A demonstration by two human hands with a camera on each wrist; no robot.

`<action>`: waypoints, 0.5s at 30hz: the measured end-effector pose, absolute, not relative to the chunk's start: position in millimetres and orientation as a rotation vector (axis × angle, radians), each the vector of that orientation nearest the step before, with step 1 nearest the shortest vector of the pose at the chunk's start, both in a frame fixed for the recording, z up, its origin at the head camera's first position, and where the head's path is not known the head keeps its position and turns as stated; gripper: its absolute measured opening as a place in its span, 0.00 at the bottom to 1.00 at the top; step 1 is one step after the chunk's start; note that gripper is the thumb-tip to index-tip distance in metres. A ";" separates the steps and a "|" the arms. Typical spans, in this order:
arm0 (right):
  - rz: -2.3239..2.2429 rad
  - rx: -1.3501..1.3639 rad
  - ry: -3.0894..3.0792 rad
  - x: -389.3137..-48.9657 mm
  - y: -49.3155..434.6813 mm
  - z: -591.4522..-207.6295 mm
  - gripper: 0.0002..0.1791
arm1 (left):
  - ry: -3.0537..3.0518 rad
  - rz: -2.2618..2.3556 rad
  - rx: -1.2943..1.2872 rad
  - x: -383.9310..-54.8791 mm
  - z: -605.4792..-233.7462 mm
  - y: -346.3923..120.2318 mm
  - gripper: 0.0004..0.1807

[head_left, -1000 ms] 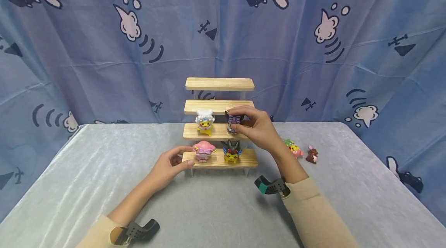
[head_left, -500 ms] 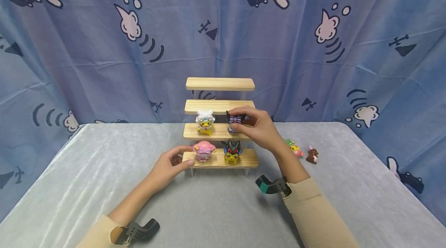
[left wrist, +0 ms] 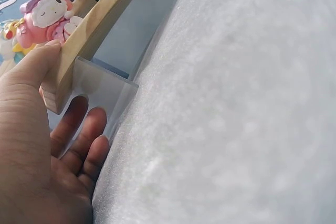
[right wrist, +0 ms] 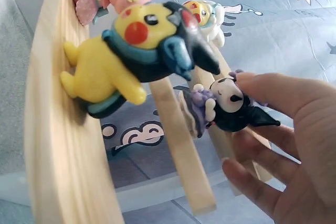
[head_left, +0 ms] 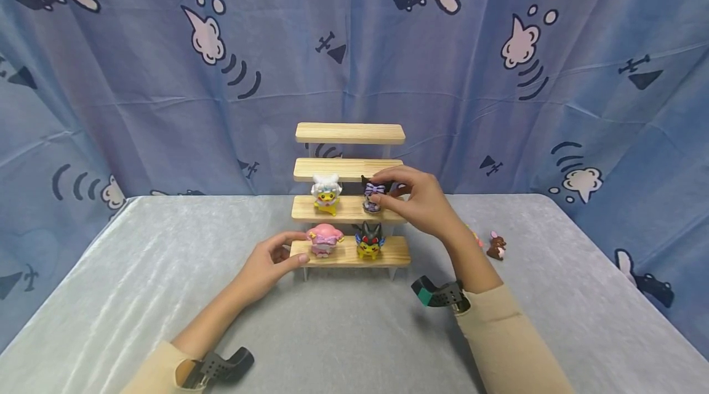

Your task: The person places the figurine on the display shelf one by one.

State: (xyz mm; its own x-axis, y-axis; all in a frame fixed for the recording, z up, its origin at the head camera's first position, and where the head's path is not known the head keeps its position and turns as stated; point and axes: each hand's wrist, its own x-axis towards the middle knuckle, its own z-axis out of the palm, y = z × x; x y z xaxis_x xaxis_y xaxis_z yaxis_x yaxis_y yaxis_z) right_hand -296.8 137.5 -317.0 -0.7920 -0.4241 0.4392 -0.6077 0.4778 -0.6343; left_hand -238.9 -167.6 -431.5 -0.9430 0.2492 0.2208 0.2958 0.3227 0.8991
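On the second step of a wooden display stand (head_left: 347,133) stands a figurine with a black hood and purple bow (head_left: 375,191). My right hand (head_left: 425,200) is around its head, thumb and index fingertip right at it; in the right wrist view the lower fingers are spread loosely apart behind the hood. My left hand (head_left: 271,263) holds the lowest step's left end, thumb (left wrist: 37,64) on the board and several fingers by the clear support (left wrist: 107,85). A pink-hooded figurine (head_left: 324,240) and a yellow one in a black hood (head_left: 368,241) stand on that step.
A white-hatted yellow figurine (head_left: 327,195) stands left on the second step. On the cloth-covered table (head_left: 343,338), a brown figurine (head_left: 496,246) lies right of the stand, beside another mostly hidden behind my right forearm. A blue printed curtain (head_left: 277,43) hangs behind.
My right hand has shifted slightly right, its fingers uncovering more of the black-hooded figurine, and its forearm now covers most of the colourful figurine on the table. My left hand has not moved.
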 end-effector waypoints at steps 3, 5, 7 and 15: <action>1.165 0.871 -2.510 -295.6 138.2 -314.5 0.14 | -2.524 -1.721 -0.526 -239.1 -431.5 -167.9 0.21; 1.155 0.858 -2.523 -295.0 138.7 -313.6 0.13 | -2.524 -1.720 -0.529 -239.4 -431.6 -167.9 0.21; 1.157 0.841 -2.542 -294.8 139.2 -313.2 0.13 | -2.522 -1.723 -0.534 -239.2 -431.1 -167.8 0.21; 1.239 0.843 -2.557 -295.7 138.6 -315.1 0.13 | -2.521 -1.720 -0.527 -239.3 -431.5 -167.8 0.21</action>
State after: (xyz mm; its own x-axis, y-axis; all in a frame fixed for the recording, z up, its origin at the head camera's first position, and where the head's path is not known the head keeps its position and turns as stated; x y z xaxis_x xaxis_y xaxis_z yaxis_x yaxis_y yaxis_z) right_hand -295.7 138.6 -315.1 -0.8235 -0.4131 0.3889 -0.5613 0.4927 -0.6650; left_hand -239.3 -167.8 -431.5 -0.9411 0.2526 0.2249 0.3015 0.3256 0.8961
